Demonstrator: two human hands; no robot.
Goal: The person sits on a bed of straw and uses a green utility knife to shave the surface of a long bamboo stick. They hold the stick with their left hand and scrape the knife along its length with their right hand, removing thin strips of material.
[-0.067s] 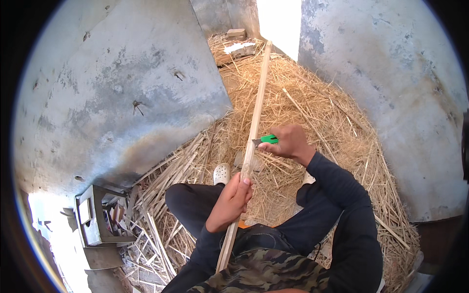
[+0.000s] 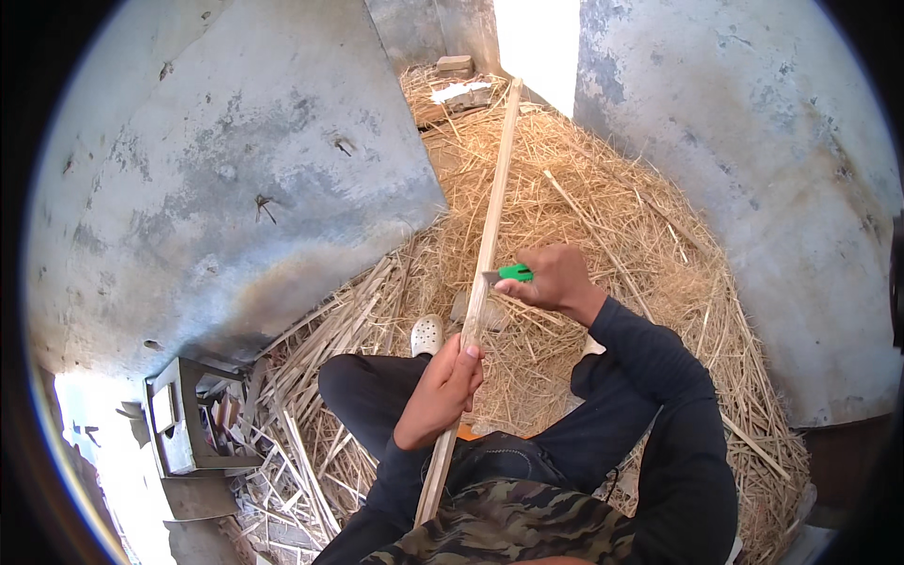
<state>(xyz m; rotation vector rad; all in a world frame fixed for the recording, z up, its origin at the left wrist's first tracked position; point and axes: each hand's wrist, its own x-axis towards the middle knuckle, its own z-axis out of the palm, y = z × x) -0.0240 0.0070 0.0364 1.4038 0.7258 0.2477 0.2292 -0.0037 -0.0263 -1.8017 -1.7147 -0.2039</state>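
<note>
A long pale strip of split wood or bamboo runs from my lap up and away toward the bright opening. My left hand is closed around its lower part, thumb on top. Further up, my right hand grips a green-handled utility knife. Its blade lies against the strip's right edge, a little above my left hand. The fingers around the knife hide part of its handle.
Straw-like shavings and loose split strips cover the floor around my crossed legs. A grey wall stands on the left, another on the right. A small wooden frame sits at lower left; bricks lie far ahead.
The strip and both hands have shifted very slightly to the left. The knife blade remains at the strip's edge.
</note>
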